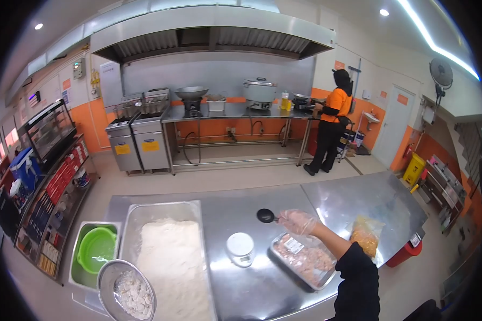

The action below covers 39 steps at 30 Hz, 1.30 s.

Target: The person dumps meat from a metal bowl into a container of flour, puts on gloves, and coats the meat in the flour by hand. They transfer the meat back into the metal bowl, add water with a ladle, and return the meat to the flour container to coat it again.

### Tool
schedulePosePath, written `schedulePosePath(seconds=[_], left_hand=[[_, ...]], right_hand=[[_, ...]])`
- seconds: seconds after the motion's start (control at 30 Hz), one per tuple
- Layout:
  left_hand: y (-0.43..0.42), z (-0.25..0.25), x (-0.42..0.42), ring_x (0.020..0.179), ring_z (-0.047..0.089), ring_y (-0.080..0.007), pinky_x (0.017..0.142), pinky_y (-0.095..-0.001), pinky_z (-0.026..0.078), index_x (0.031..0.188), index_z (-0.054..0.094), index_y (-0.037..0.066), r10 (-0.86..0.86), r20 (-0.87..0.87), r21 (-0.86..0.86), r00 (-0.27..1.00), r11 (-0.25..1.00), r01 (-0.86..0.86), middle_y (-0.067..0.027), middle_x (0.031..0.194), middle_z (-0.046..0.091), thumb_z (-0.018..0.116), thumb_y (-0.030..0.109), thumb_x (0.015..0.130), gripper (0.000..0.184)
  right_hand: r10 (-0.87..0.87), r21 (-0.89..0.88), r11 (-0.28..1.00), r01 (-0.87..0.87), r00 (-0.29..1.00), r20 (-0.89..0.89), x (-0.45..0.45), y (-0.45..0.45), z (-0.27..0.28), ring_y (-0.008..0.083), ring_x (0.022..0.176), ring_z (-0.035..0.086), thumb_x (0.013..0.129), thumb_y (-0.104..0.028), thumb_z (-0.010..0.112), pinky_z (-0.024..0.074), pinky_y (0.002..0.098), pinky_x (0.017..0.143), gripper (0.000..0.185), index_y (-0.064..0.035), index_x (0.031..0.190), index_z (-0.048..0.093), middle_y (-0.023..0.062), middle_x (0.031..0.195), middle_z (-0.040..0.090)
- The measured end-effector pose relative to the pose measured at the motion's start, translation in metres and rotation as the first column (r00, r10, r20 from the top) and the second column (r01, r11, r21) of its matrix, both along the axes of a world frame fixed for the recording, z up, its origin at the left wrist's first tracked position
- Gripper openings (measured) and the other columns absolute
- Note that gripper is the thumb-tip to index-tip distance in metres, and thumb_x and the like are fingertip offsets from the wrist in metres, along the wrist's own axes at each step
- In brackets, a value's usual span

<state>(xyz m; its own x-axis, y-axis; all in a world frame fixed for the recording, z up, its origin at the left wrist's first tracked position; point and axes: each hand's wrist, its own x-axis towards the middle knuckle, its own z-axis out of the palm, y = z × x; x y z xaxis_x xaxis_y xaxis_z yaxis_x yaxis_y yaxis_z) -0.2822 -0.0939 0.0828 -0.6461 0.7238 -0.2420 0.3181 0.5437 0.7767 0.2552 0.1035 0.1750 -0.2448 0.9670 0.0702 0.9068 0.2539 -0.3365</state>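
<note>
My right hand (298, 221), in a clear plastic glove, is closed round the handle of a black ladle (265, 215). The ladle is held out over the steel table, left of the hand. Just below the hand lies a tray of raw meat pieces (305, 262) under clear film with a white label. A small white kitchen scale (241, 247) stands to the left of that tray. Further left, a large steel pan (171, 267) holds white flour. A mesh strainer (127, 291) with floured pieces is at its lower left corner. My left hand is out of view.
A bag of orange-yellow crumbs (365, 238) lies right of my forearm. At the left, a green basket (97, 249) sits in a steel container of liquid. Across the aisle are fryers (147, 134), a counter with a large cooker (260, 93), and a person in orange (337, 101).
</note>
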Motion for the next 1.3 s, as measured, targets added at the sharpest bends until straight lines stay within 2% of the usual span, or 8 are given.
schedulePosePath(seconds=[0.17,0.5,0.53,0.63,0.8,0.93,1.03,1.3], left_hand=[[-0.048,-0.011,-0.099,0.079,0.049,-0.0205,0.071,-0.0347,0.042,0.101,0.057,-0.004,0.121,0.02,0.04,0.992,0.992,-0.122,-0.0099,0.088,0.056,0.051,0.036,0.088,0.042],[-0.184,-0.022,-0.277,0.087,0.051,-0.0197,0.077,-0.0339,0.043,0.107,0.056,-0.005,0.481,-0.04,0.06,0.876,0.876,-0.478,-0.0115,0.098,0.058,0.05,0.034,0.089,0.043],[-0.181,-0.008,-0.282,0.09,0.051,-0.0194,0.079,-0.0337,0.043,0.108,0.056,-0.004,0.574,0.36,0.027,0.735,0.782,-0.623,-0.0119,0.101,0.057,0.049,0.034,0.09,0.044],[-0.192,-0.015,-0.304,0.115,0.047,-0.0304,0.1,-0.0388,0.034,0.121,0.052,0.01,0.549,0.423,-0.06,0.721,0.811,-0.582,-0.021,0.124,0.049,0.048,0.041,0.088,0.045],[-0.156,0.009,-0.289,0.073,0.055,-0.0163,0.061,-0.0304,0.045,0.095,0.053,0.002,0.534,0.54,0.407,0.65,0.511,-0.757,-0.0061,0.085,0.056,0.054,0.019,0.078,0.023],[-0.201,-0.087,-0.373,0.075,0.056,-0.0201,0.07,-0.0333,0.044,0.097,0.054,0.004,0.57,0.412,0.127,0.711,0.737,-0.664,-0.0078,0.086,0.057,0.049,0.018,0.083,0.021],[-0.223,-0.127,-0.409,0.078,0.055,-0.026,0.082,-0.0357,0.039,0.098,0.054,0.007,-0.077,-0.651,-0.121,0.755,0.993,-0.003,-0.0101,0.086,0.058,0.045,0.015,0.085,0.018],[-0.159,-0.111,-0.457,0.091,0.055,-0.0274,0.086,-0.0371,0.037,0.098,0.055,0.011,-0.053,-0.568,-0.106,0.821,0.994,-0.009,-0.0089,0.093,0.061,0.043,0.009,0.082,0.02]], right_hand=[[0.162,-0.536,0.833,-0.139,0.987,-0.003,-0.202,-0.032,0.087,0.0259,0.077,0.058,0.078,-0.019,0.054,0.0444,0.0359,0.071,0.026,-0.0035,0.099,0.059,0.0142,0.085,0.06],[0.399,-0.245,0.911,-0.333,0.863,0.31,-0.419,-0.026,0.062,0.0311,0.074,0.059,0.083,-0.021,0.05,0.0452,0.0396,0.068,0.019,-0.0053,0.085,0.061,0.0169,0.075,0.06],[0.378,-0.136,0.925,-0.355,0.893,0.245,-0.432,-0.024,0.062,0.0313,0.074,0.059,0.082,-0.019,0.049,0.0453,0.0399,0.068,0.019,-0.005,0.086,0.061,0.017,0.074,0.06],[0.334,0.089,0.935,-0.342,0.938,0.095,-0.484,-0.02,0.064,0.0328,0.071,0.059,0.079,-0.016,0.05,0.0461,0.0408,0.065,0.017,-0.0045,0.084,0.061,0.0161,0.072,0.06],[0.332,0.148,0.913,-0.381,0.902,0.276,-0.549,0.046,-0.008,0.034,0.072,0.059,0.079,-0.014,0.049,0.0467,0.0431,0.064,0.016,-0.0074,0.088,0.061,0.0165,0.076,0.06],[0.241,0.163,0.944,-0.287,0.937,0.253,-0.6,0.093,-0.058,0.0349,0.076,0.061,0.08,-0.014,0.047,0.0484,0.0433,0.064,0.018,-0.0073,0.087,0.062,0.0164,0.082,0.063],[0.262,0.166,0.93,-0.329,0.907,0.329,-0.622,0.112,-0.06,0.0351,0.076,0.062,0.079,-0.014,0.048,0.049,0.0434,0.064,0.018,-0.0066,0.086,0.063,0.017,0.084,0.063],[0.563,-0.006,0.817,-0.576,0.797,0.217,-0.658,0.139,-0.096,0.0349,0.065,0.06,0.071,-0.017,0.054,0.0474,0.0432,0.06,0.014,-0.007,0.075,0.063,0.0167,0.069,0.06]])
